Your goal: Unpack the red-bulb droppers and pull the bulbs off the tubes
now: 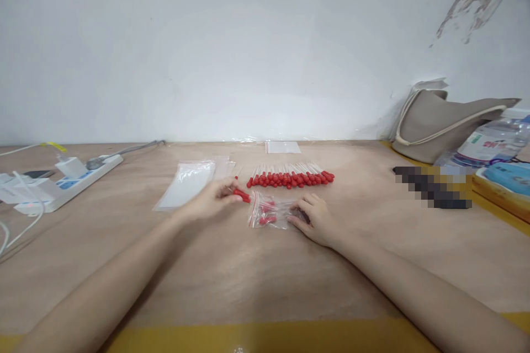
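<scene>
My left hand (212, 198) pinches a red-tipped dropper (242, 194) and holds its red end at the mouth of a small clear zip bag (271, 212). That bag lies flat on the wooden table and has a few red-tipped droppers inside. My right hand (315, 218) grips the bag's right end with its fingers curled. Just behind the bag lies a row of several red-tipped droppers (290, 177), red ends toward me.
A stack of empty clear bags (188, 183) lies left of the row, another small bag (283, 147) by the wall. A white power strip with chargers (66, 182) is far left. A grey bag (439, 124), bottles (491, 142) and a blurred object (433, 186) sit at right.
</scene>
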Action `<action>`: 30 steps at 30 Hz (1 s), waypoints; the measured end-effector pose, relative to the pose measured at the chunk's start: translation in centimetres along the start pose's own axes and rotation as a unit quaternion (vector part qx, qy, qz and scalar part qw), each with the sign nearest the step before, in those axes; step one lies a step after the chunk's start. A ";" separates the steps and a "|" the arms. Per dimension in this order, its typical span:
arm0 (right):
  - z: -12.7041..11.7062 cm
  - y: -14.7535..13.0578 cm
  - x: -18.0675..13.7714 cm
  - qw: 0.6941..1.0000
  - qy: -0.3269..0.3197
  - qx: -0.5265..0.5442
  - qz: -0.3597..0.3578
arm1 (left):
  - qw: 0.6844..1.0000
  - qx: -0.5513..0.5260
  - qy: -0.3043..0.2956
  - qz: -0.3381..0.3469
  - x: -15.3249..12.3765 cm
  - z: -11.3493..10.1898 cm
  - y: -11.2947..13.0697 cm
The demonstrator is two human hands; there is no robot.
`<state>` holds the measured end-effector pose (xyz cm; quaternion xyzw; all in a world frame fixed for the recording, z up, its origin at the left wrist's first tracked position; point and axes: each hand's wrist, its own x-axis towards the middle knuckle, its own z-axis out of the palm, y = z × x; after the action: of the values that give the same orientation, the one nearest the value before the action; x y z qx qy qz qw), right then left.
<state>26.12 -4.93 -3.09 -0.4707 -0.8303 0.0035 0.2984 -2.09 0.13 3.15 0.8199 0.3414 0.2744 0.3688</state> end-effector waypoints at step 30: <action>0.0 -0.1 0.0 1.000 -0.006 -0.009 -0.006 | 0.936 0.320 0.130 0.068 3.7 -0.1 -5.4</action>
<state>26.02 -5.04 -3.09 -0.4682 -0.8350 -0.0031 0.2889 -1.75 5.67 -0.31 0.8728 0.3997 0.2793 0.0203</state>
